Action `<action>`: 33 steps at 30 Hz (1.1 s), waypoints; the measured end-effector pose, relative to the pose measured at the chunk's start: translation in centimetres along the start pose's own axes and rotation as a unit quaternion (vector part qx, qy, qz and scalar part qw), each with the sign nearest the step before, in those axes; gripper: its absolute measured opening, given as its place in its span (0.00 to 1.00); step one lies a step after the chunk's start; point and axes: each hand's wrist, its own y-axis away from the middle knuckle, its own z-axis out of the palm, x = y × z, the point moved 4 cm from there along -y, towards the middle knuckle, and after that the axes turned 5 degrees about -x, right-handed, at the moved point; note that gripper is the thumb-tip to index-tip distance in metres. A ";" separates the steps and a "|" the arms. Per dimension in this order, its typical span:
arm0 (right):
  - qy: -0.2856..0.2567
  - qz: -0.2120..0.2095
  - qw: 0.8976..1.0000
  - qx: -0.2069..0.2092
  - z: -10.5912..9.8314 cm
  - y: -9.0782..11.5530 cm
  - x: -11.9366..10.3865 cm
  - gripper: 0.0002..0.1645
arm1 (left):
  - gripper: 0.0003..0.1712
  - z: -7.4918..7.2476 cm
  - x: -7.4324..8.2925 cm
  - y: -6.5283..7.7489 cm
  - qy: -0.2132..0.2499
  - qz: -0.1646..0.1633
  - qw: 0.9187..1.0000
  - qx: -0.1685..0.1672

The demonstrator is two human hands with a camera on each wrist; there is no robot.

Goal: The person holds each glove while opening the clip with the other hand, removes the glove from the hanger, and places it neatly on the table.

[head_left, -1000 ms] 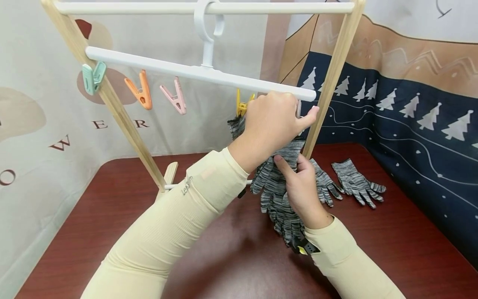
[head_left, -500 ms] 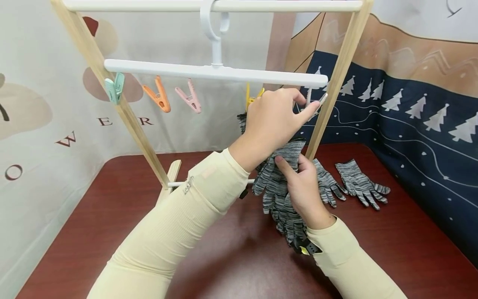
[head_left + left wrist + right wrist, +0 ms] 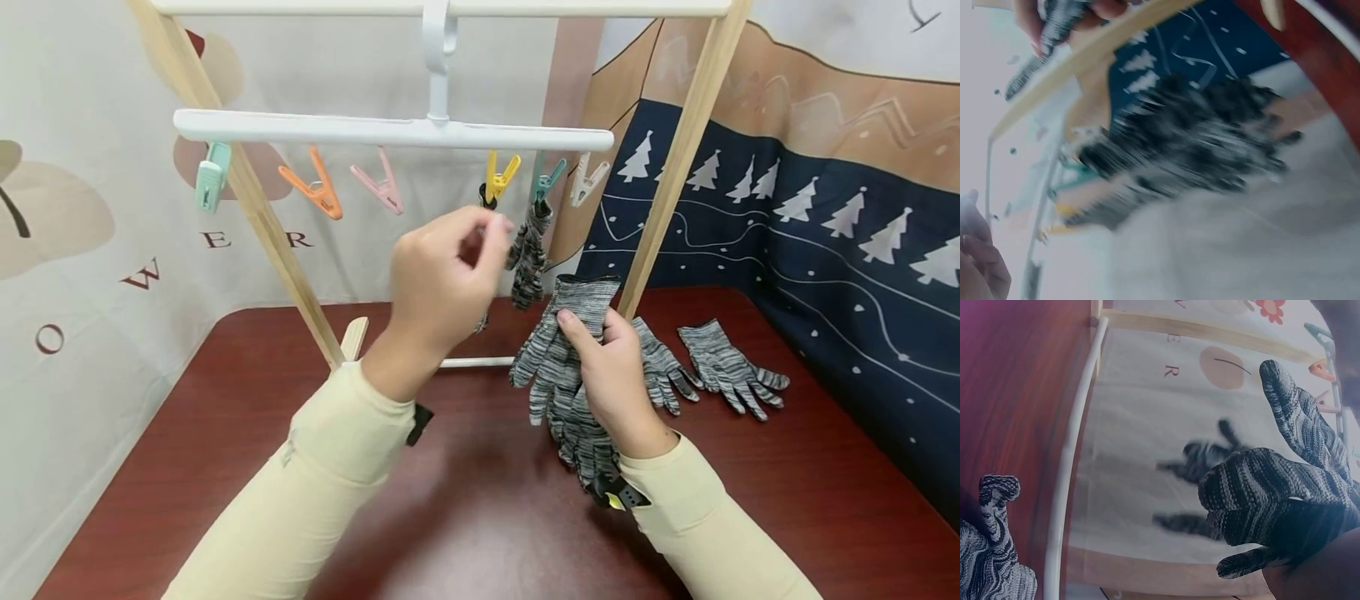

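Note:
My right hand (image 3: pixel 618 375) grips a grey-and-black knit glove (image 3: pixel 573 312) near its cuff, thumb in front; the glove's fingers hang down, and they fill much of the right wrist view. More knit glove fabric (image 3: pixel 588 437) shows below that hand. Left of the hanging gloves, my left hand (image 3: pixel 442 279) is in the air, slightly blurred, with its fingers loosely curled and nothing seen in them. Behind it, a yellow clothespin (image 3: pixel 501 177) and a teal clothespin (image 3: pixel 547 177) on the white hanger (image 3: pixel 315 129) carry knit gloves (image 3: pixel 531 258), partly hidden by the left hand.
A white clothespin (image 3: pixel 588 179), a pink clothespin (image 3: pixel 380 182), an orange clothespin (image 3: pixel 315 185) and a mint clothespin (image 3: pixel 213 177) also hang on the hanger. Two gloves lie behind the right hand, one glove (image 3: pixel 731 371) further right. A wooden rack post (image 3: pixel 686 150) stands beside the hanger's right end.
My left hand has come away from the hanger's right end and moved left and down, uncovering the teal and white clothespins. The hanger has swung and levelled. My right hand keeps the glove in place.

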 end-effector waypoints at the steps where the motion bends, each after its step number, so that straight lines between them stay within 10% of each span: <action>1: 0.000 0.000 1.000 -0.002 0.0 0.0 0.1 0.10 | 0.14 -0.6 -0.6 0.7 0.005 0.003 1.000 0.013; 10: 0.000 0.005 1.000 -0.002 0.2 0.1 -0.2 0.08 | 0.16 -4.9 -6.5 7.1 -0.027 -0.014 0.995 0.096; 18: -0.011 0.009 1.000 -0.005 0.4 0.1 -0.1 0.06 | 0.24 -7.9 -12.8 10.6 -0.065 -0.162 0.968 0.181; 26: -0.009 0.050 0.998 -0.024 0.6 0.0 0.5 0.04 | 0.48 -7.5 -17.2 12.7 -0.023 -0.327 0.942 0.073; 33: 0.065 0.091 0.987 -0.118 1.1 0.0 1.6 0.12 | 0.27 -6.4 -19.6 14.9 -0.027 -0.449 0.891 -0.065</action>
